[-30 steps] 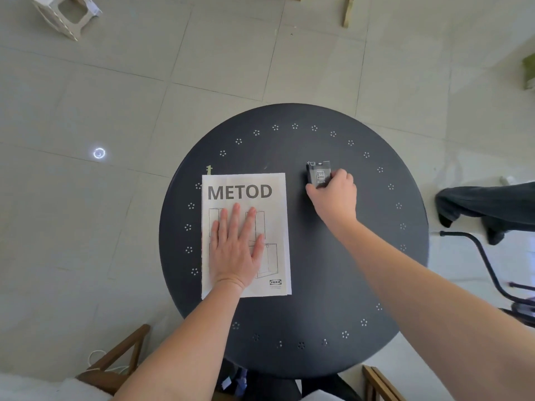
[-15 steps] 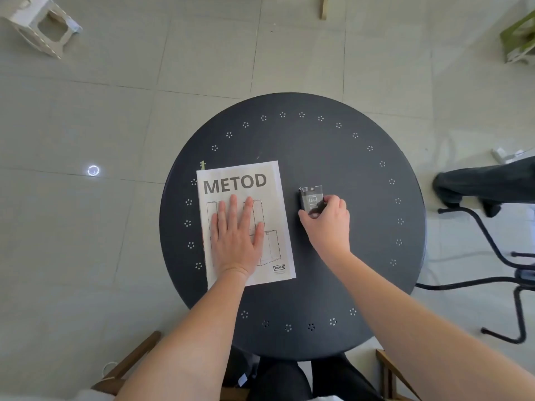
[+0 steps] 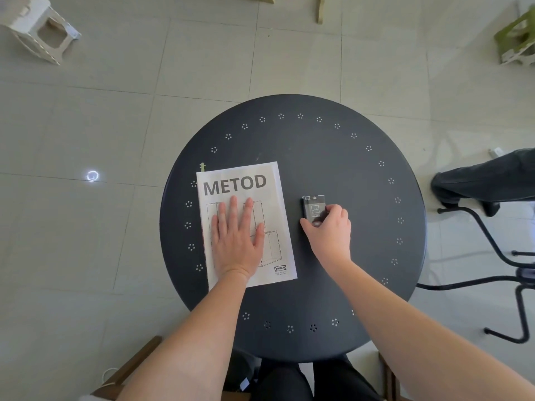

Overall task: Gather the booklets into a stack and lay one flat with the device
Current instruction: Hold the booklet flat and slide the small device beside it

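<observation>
A white booklet [image 3: 272, 198] printed "METOD" lies flat on the left half of the round dark table [image 3: 318, 157]. My left hand [image 3: 237, 241] rests palm down on its middle, fingers spread. Whether more booklets lie beneath it I cannot tell. To its right a small black device [image 3: 312, 208] lies on the table. My right hand [image 3: 330, 230] grips the device's near end with thumb and fingers, a short gap away from the booklet's right edge.
A white step stool [image 3: 43, 33] stands on the tiled floor at far left, a green one [image 3: 518, 41] at far right. A person's dark trouser leg and shoe [image 3: 477, 180] and a black chair frame [image 3: 509, 270] are to the right. Wooden chair parts [image 3: 130, 369] sit below.
My right hand has slid the device nearer and leftward, closer to the booklet. My left hand has stayed flat on the booklet.
</observation>
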`<state>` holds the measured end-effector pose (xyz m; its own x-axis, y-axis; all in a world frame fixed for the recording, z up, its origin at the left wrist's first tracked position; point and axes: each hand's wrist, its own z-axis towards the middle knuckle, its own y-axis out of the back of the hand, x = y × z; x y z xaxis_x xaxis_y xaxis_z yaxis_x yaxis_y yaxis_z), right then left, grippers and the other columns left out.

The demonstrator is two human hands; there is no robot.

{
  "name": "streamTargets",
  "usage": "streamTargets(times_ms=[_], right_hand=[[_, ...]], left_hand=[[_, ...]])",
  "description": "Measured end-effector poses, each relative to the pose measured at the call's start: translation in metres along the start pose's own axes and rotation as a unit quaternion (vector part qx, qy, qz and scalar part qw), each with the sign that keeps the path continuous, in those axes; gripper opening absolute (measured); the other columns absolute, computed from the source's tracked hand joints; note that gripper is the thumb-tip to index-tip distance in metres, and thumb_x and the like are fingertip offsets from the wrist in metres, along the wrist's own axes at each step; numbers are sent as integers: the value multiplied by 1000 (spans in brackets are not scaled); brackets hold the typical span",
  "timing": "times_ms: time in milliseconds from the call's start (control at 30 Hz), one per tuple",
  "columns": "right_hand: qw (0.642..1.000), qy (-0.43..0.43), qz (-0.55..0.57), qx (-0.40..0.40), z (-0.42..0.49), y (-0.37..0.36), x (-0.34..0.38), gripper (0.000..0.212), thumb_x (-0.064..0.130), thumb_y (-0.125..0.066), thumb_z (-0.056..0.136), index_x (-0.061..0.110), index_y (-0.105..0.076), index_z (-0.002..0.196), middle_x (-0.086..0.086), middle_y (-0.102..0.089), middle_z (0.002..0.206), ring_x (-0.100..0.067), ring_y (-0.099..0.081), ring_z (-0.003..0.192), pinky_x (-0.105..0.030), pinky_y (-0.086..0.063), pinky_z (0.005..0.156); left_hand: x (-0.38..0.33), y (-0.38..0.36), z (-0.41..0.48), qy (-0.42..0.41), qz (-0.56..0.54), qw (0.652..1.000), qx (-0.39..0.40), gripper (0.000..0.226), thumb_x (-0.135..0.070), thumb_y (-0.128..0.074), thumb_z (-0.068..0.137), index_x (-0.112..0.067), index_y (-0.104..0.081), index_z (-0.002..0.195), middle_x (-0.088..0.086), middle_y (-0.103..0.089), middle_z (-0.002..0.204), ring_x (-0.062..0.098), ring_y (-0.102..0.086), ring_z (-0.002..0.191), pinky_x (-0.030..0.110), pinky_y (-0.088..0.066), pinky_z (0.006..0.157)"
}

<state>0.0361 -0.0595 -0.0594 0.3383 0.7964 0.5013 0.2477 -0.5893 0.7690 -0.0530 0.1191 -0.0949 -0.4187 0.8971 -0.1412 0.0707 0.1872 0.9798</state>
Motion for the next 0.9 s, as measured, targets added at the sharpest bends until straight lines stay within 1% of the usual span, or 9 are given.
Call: streamTargets(times_ms=[167,300,500,600,667,733,800,900], right_hand=[[1000,0,-9,8,3,-1,0,54,38,-79,84,7,-53,121,-7,-57,122,-30,-50,112,-36,-44,96],[1000,-5,-14,15,4,-1,1,57,40,-78,84,7,-52,123,-7,-56,125,-31,-49,115,-38,-44,100],[1000,-8,-11,18,2,4,1,69,48,-78,81,9,-52,132,-5,-54,129,-30,-47,121,-40,-43,106],[1000,-4,-14,24,-2,10,-4,72,53,-76,81,10,-52,133,-3,-53,129,-29,-47,122,-40,-45,105],[1000,1,-16,27,-6,16,-9,70,54,-74,83,12,-52,133,-2,-54,127,-28,-47,121,-38,-45,102],[999,7,-22,31,-12,24,-13,66,55,-71,86,13,-52,133,-1,-54,127,-27,-49,121,-37,-46,99],[999,10,-32,42,-21,37,-20,66,55,-68,88,15,-52,137,-1,-55,132,-26,-50,125,-39,-48,101],[995,7,-57,78,-35,55,-31,68,51,-65,92,16,-47,147,0,-49,149,-26,-46,138,-42,-47,106]], left_hand=[[1,-1,-1,1,-2,1000,-2,70,-61,-26,110,-33,-16,174,5,-14,183,34,-11,169,53,-14,137],[1,-2,-1,0,-2,1000,-2,70,-61,-27,110,-33,-16,174,4,-14,183,34,-11,169,53,-14,137],[1,-3,-1,1,-1,1000,5,71,-62,-26,110,-32,-17,174,5,-14,183,34,-11,169,52,-12,138],[2,0,-1,7,-12,1000,14,70,-61,-30,109,-29,-27,171,6,-19,182,34,-13,169,53,-14,138],[2,4,-1,12,-26,999,19,68,-60,-36,109,-26,-34,168,6,-23,180,34,-15,168,53,-14,137],[3,8,1,20,-52,998,39,67,-59,-40,108,-25,-38,165,5,-22,181,33,-12,169,52,-11,138],[1,17,0,22,-72,995,69,67,-58,-43,107,-26,-36,165,3,-16,182,30,-5,170,50,-5,138],[-1,29,0,25,-71,991,107,69,-57,-45,106,-27,-31,167,1,-8,183,28,1,170,49,0,138]])
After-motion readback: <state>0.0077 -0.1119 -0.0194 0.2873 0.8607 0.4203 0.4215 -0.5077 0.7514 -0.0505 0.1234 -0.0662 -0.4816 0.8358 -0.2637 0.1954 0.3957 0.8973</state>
